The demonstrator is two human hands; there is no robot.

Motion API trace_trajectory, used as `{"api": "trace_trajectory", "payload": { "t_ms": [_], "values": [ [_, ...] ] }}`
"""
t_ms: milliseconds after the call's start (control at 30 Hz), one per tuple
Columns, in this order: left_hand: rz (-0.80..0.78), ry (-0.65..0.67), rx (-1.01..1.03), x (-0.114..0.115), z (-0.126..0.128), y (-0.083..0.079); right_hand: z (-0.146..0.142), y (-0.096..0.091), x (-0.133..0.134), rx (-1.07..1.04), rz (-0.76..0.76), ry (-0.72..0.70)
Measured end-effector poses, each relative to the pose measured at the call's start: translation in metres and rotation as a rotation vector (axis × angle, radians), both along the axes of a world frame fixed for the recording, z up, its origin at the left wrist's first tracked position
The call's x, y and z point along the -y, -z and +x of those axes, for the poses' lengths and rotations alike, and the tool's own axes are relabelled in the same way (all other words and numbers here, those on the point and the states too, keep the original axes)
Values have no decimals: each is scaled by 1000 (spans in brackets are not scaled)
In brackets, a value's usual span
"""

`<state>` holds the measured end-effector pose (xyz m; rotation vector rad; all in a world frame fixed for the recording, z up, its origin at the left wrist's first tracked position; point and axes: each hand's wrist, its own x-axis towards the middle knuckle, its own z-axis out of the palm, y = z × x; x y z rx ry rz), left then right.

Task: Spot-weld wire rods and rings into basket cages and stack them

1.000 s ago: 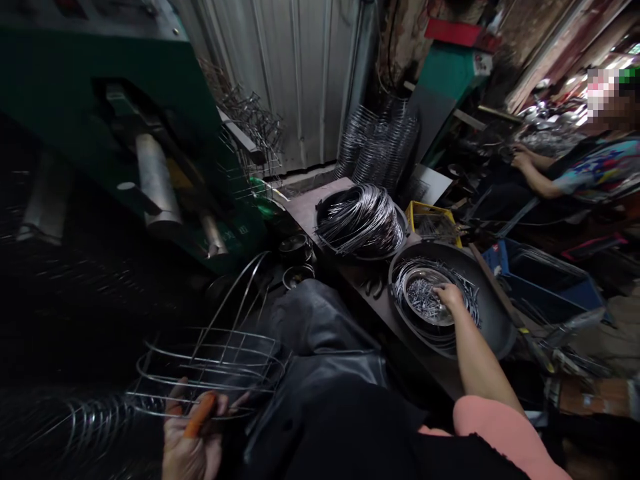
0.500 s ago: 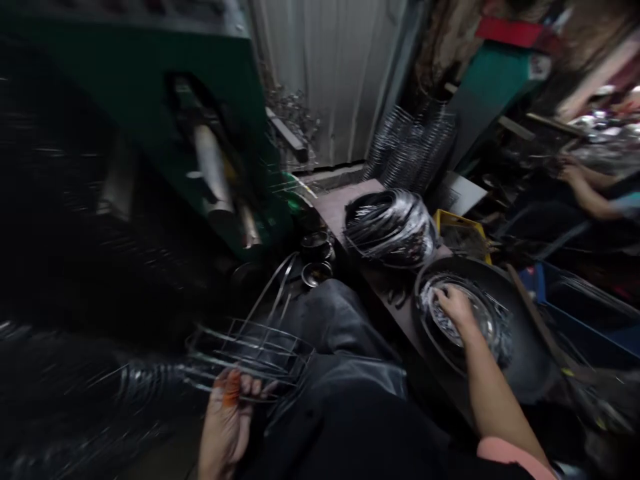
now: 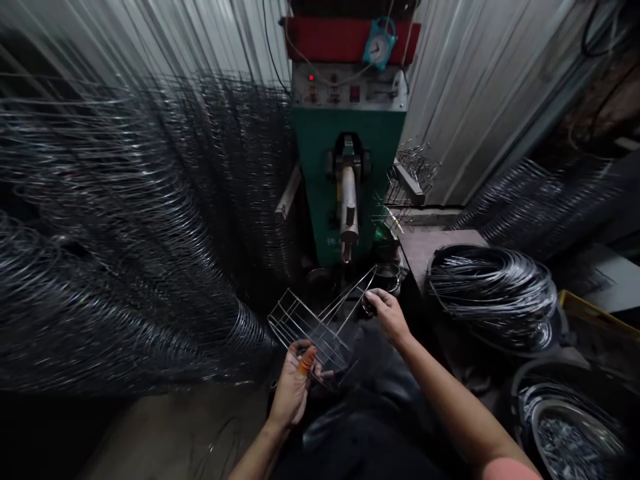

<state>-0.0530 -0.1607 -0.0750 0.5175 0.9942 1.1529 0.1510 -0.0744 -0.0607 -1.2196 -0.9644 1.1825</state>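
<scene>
A silver wire basket frame (image 3: 313, 337) is held steady above the lap, gripped low by the left hand (image 3: 293, 390) (an orange finger sleeve (image 3: 306, 361) is worn) while its converging wire ends are pinched by the right hand (image 3: 390, 317), before a green machine (image 3: 347, 160).

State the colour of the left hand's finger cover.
The finger cover is orange, best seen in the head view.

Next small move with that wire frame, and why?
Probably raise the wire frame toward the green machine's vertical ram: the left hand grips the frame, the right hand is at its long wires, and the ram's tip sits just ahead of them.
</scene>
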Motion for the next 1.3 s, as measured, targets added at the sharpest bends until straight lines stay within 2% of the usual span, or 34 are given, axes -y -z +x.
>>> {"api": "trace_trajectory", "payload": {
  "t_ms": [333,533,867,1100,1300],
  "values": [
    [-11,17,9,-20,1,11,-4,7,-17,-23,-5,17],
    [-37,-15,-19,-31,1,10,-5,11,-28,29,19,-4],
    [-105,3,-9,-43,-5,12,-20,19,-40,-155,-9,2],
    [-116,11,-15,-59,0,9,-22,21,-56,-210,-49,60],
    [-126,1,-51,-74,6,0,-19,16,-73,-296,-81,67]
  ]
}}
